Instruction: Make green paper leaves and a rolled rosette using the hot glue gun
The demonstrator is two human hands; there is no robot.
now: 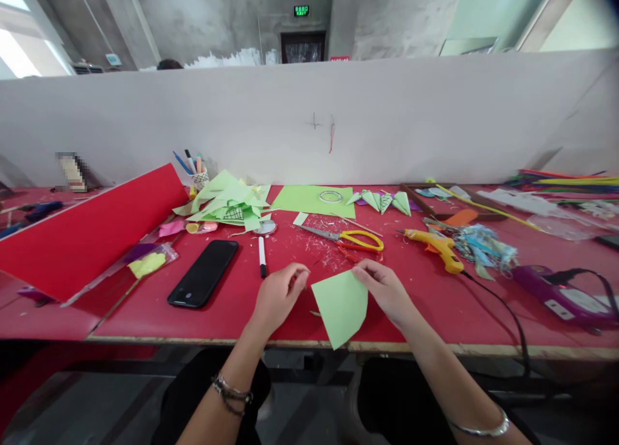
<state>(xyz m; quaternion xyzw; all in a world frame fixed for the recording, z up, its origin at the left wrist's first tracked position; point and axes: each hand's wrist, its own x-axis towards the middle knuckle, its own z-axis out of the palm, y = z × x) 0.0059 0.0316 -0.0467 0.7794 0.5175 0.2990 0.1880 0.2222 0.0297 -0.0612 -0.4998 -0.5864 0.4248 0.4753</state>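
Observation:
A light green piece of paper [341, 309] with one rounded side is pinched at its top right corner by my right hand [384, 290]. It hangs at a slant over the table's front edge. My left hand [280, 296] is just left of the paper, apart from it, with its fingers curled and thumb near the index finger. Whether anything small is between those fingertips I cannot tell. Beyond my hands lie scissors [360, 240] with yellow and orange handles. A white marker with a black cap [262, 257] lies beyond my left hand.
Left are a black phone [203, 274], a red board [97, 232] and a pile of green paper pieces [232, 203]. Behind lie a tape roll [331, 197] and folded green cones [385, 202]. Right, a yellow glue gun [435, 244] trails its cable beside a purple device [556, 296].

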